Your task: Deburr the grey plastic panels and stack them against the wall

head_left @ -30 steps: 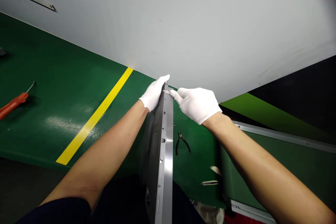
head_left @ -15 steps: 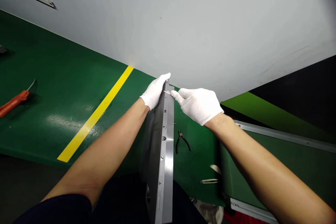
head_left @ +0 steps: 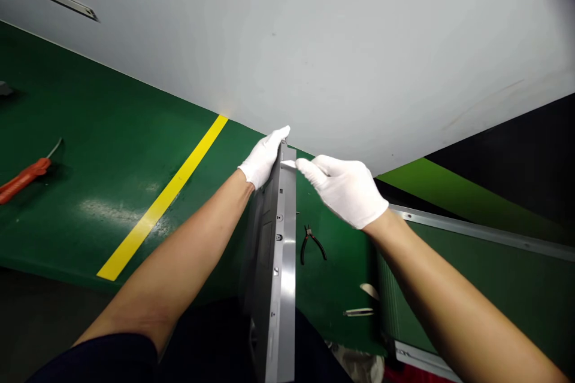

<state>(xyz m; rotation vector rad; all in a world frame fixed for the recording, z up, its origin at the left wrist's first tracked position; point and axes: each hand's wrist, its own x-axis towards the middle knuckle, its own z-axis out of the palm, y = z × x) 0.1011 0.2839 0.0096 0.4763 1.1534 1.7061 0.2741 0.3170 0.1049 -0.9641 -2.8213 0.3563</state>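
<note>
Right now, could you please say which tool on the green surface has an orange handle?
The thin-shafted tool left of the yellow stripe; the pliers have black handles; the slim tool nearby looks mostly pale.

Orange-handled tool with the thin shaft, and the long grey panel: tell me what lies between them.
The head view shows a straight yellow stripe on the green surface, then the white-gloved left hand at the long grey panel.
</note>
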